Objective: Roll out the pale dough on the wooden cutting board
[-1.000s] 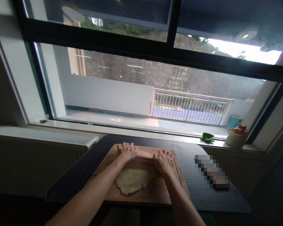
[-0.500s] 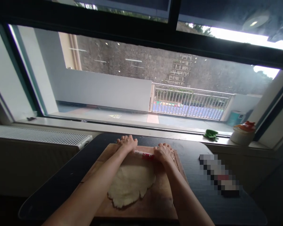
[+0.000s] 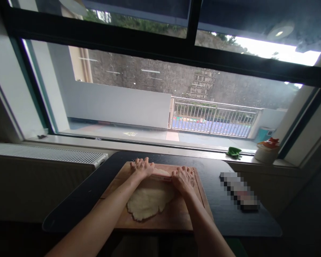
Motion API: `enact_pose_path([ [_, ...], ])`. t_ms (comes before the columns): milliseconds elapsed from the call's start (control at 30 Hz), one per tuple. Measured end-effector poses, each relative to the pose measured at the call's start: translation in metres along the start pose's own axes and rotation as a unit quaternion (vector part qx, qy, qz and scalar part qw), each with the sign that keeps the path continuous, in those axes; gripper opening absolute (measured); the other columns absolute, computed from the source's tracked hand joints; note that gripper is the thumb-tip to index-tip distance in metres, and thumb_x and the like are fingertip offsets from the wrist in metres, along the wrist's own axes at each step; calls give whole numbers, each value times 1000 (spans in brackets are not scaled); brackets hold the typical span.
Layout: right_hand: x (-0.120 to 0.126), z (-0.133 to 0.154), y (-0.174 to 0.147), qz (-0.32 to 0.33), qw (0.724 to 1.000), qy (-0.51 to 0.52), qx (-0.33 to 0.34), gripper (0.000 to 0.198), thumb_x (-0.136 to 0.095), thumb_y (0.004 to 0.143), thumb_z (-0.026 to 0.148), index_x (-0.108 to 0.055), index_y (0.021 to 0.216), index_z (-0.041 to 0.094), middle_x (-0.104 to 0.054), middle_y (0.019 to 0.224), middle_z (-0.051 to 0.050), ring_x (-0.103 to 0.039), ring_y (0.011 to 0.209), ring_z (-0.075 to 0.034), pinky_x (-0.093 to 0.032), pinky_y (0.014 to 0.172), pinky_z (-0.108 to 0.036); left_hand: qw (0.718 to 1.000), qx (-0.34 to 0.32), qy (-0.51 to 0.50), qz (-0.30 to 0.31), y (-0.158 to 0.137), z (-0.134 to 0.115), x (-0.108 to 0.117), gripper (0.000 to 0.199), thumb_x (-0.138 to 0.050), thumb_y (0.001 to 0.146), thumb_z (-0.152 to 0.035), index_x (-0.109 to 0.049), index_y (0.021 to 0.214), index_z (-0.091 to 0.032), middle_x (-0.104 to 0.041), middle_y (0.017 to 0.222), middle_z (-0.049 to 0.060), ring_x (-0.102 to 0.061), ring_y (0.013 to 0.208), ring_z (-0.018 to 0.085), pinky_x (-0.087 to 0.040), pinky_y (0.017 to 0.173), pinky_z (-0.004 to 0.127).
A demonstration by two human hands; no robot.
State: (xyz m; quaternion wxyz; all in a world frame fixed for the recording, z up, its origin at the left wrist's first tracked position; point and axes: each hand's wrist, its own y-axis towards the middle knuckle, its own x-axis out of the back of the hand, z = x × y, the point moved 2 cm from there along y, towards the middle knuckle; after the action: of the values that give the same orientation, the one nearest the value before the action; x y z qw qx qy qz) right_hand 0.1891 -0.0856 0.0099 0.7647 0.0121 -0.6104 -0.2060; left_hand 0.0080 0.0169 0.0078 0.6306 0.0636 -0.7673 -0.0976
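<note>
A flattened sheet of pale dough [image 3: 149, 200] with a ragged near edge lies on a wooden board [image 3: 180, 220]. Across its far part rests a rolling pin [image 3: 162, 177] with reddish markings, and a little dough shows beyond it. My left hand [image 3: 142, 168] is closed over the pin's left end, knuckles up. Over the right end, my right hand [image 3: 183, 178] curls its fingers in the same way. Both hands cover the pin's ends, so only its middle shows.
The board stands on a dark table [image 3: 216, 196]. A blurred-out oblong item [image 3: 240, 191] lies at the right. On the windowsill are a green cloth-like object [image 3: 234, 152] and a white container [image 3: 266, 152] with something orange on top. A radiator [image 3: 45, 153] stands at left.
The rolling pin has come slightly towards me and turned, so its red label shows less. Dough now shows on its far side. Both hands stay on the pin; the camera view has tilted up.
</note>
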Motion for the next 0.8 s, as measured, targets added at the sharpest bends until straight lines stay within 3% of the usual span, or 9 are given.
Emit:
enact_pose_path([
  [200, 3, 2, -7, -7, 1000, -5, 3, 36, -34, 89, 36, -64, 99, 19, -57, 113, -13, -45, 108, -27, -26, 94, -41, 1000, 1, 1, 0, -7, 0, 4, 48, -32, 81, -50, -57, 109, -20, -61, 115, 13, -46, 116, 31, -25, 97, 51],
  [400, -8, -3, 27, 34, 999, -1, -19, 40, -31, 89, 37, -64, 100, 17, -58, 109, -14, -47, 105, -28, -30, 90, -43, 999, 31, -17, -8, 19, -10, 0, 50, -34, 79, -52, -57, 108, -18, -60, 117, 15, -45, 116, 32, -27, 96, 51],
  [600, -20, -10, 65, 73, 996, 3, -40, 41, -35, 85, 39, -60, 111, 18, -55, 115, -14, -46, 110, -29, -32, 89, -42, 1000, 20, -22, 0, 53, -16, -8, 48, -35, 81, -47, -55, 112, -17, -59, 118, 15, -46, 116, 31, -32, 94, 48],
  [800, -24, -12, 71, 77, 996, 2, -45, 42, -36, 84, 39, -59, 112, 18, -54, 117, -14, -45, 111, -29, -31, 90, -43, 1000, 8, -23, 18, 60, -14, -17, 48, -41, 77, -47, -55, 111, -16, -58, 119, 16, -46, 114, 32, -34, 92, 48],
])
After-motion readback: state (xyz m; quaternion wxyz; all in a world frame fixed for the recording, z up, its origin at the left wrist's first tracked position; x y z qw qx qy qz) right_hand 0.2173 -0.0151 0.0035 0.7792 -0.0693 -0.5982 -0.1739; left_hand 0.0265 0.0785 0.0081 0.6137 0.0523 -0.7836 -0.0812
